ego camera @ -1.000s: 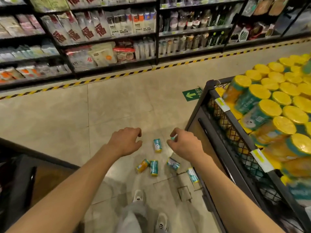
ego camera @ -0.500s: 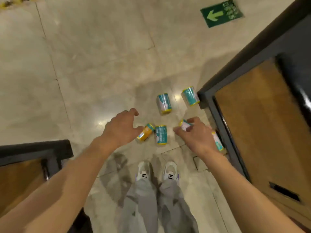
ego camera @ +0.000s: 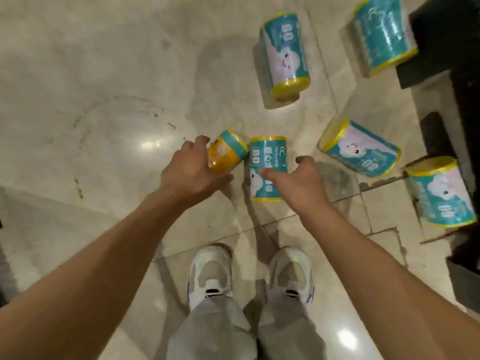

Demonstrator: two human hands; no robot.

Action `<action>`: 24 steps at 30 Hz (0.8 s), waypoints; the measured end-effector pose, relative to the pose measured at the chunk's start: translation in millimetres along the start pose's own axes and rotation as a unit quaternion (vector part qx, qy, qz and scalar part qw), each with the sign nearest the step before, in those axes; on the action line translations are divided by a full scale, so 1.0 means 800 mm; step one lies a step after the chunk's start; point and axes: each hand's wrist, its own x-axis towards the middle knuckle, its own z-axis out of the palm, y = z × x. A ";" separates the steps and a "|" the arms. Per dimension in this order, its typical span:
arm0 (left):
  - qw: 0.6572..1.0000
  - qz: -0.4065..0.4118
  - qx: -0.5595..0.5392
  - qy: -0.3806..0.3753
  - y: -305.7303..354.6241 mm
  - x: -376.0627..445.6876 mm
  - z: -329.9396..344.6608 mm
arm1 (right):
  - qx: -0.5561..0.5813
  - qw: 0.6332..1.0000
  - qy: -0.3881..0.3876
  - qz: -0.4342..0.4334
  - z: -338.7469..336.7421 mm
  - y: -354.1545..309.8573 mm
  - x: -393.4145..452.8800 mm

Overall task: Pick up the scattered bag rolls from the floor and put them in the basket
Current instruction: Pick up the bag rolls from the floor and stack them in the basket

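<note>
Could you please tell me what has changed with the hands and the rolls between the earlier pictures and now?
Both hands came down to the floor. The left hand now grips the orange roll, which it only neared before. The right hand has reached the teal roll beside it, thumb on the wrapper, not yet closed round it. The other four rolls lie where they were; none is lifted.

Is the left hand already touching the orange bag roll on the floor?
Touching. In the head view the left hand has its fingers curled over the top of the orange bag roll and its thumb below it, with no gap showing.
</note>
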 end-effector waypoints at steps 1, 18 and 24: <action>1.000 0.003 -0.003 0.010 -0.004 0.009 0.011 | 0.018 1.000 -0.004 0.004 0.010 0.005 0.011; 0.996 0.030 -0.056 0.059 -0.022 0.059 0.042 | 0.031 0.998 0.042 -0.040 0.054 0.018 0.066; 0.954 0.033 -0.297 -0.011 -0.016 0.045 0.032 | 0.136 0.985 0.015 -0.100 0.032 -0.001 0.058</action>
